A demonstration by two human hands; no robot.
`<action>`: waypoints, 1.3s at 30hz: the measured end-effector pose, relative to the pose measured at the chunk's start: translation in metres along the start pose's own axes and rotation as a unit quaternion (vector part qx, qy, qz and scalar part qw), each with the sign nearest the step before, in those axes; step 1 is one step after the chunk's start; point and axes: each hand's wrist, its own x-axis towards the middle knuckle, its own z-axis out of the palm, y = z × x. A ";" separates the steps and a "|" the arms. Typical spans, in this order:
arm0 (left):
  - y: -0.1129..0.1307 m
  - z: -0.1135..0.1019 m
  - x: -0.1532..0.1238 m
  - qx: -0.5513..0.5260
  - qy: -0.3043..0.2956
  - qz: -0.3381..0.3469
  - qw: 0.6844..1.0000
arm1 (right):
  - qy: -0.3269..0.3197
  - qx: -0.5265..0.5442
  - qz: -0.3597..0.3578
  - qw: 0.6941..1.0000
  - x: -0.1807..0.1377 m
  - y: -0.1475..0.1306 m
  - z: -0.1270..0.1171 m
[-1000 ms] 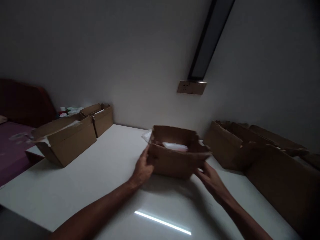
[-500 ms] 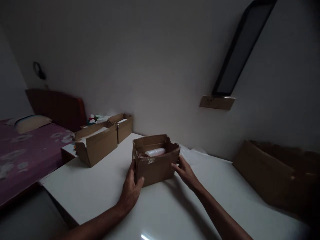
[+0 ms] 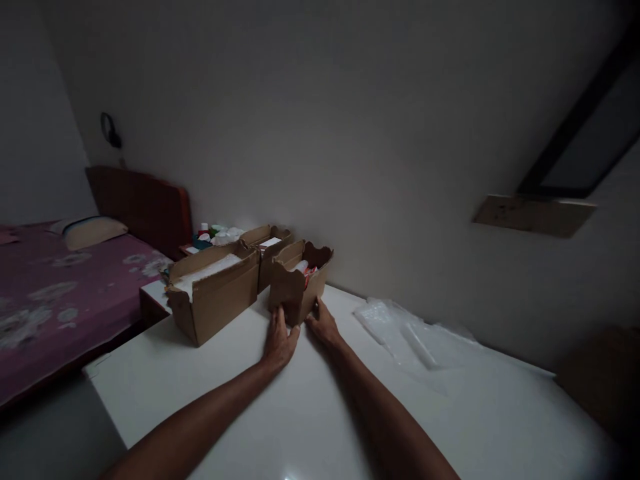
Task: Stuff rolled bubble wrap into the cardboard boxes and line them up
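Left hand [image 3: 281,343]: you grasp the box [image 3: 287,293] low at its near end.
Right hand [image 3: 324,325]: you grasp it low on its right side.
Held: one box, at the worktop [image 3: 225,387]'s far side; resting or lifted, cannot tell.
Beside it: two more, left box [image 3: 225,303] and back box [image 3: 265,270].
Plastic [image 3: 400,327]: right of your hands, sheets uncountable.

The carton [image 3: 287,293] you hold near the centre of the frame looks like matt brown cardboard, its rim wavy and rough. The table [image 3: 240,407] before you is smooth and glossy, catching a small glare at the bottom edge. Right of centre you have crumpled plastic wrap [image 3: 400,330], clear and shiny. At the left, your bedsheet [image 3: 95,273] is soft-looking printed cloth; the headboard [image 3: 140,203] looks like dark wood.
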 end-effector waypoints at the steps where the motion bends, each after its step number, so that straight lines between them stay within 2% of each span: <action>1: -0.004 0.000 0.011 0.016 -0.001 0.000 1.000 | -0.006 -0.016 0.009 1.000 0.009 -0.001 0.002; 4: -0.015 -0.001 0.032 0.069 -0.019 0.003 0.997 | -0.017 -0.064 0.034 0.997 0.031 -0.003 0.008; 8: -0.022 -0.003 0.039 0.147 -0.065 0.021 0.987 | -0.017 -0.114 0.054 0.992 0.048 -0.007 0.014; 12: -0.016 -0.009 0.032 0.212 -0.097 0.045 0.971 | -0.023 -0.147 0.012 0.989 0.031 -0.019 0.012; 15: -0.011 -0.015 0.014 0.247 -0.119 0.069 0.959 | -0.036 -0.170 -0.036 0.984 -0.014 -0.027 0.003; 19: -0.020 -0.016 -0.013 0.280 -0.168 0.127 0.937 | -0.042 -0.190 -0.078 0.978 -0.102 -0.029 -0.017; 21: -0.028 -0.008 -0.026 0.340 -0.163 0.165 0.911 | -0.036 -0.195 -0.106 0.974 -0.151 -0.025 -0.032; 23: -0.029 0.003 -0.042 0.359 -0.166 0.186 0.899 | -0.021 -0.194 -0.138 0.971 -0.201 -0.019 -0.050; 26: -0.013 0.023 -0.078 0.395 -0.201 0.211 0.871 | -0.006 -0.174 -0.156 0.972 -0.266 -0.002 -0.076; 29: 0.024 0.048 -0.125 0.425 -0.263 0.237 0.833 | 0.021 -0.188 -0.125 0.974 -0.303 0.030 -0.108; 31: 0.052 0.067 -0.157 0.418 -0.310 0.260 0.814 | 0.080 -0.249 -0.048 0.964 -0.310 0.058 -0.142; 33: 0.076 0.086 -0.184 0.393 -0.349 0.279 0.804 | 0.153 -0.313 0.051 0.936 -0.307 0.086 -0.190; 35: 0.094 0.102 -0.205 0.360 -0.377 0.298 0.800 | 0.217 -0.337 0.115 0.909 -0.298 0.113 -0.246; 37: 0.104 0.114 -0.218 0.331 -0.392 0.314 0.799 | 0.271 -0.355 0.166 0.879 -0.289 0.136 -0.300; 39: 0.108 0.122 -0.224 0.314 -0.393 0.323 0.801 | 0.297 -0.368 0.205 0.857 -0.281 0.154 -0.342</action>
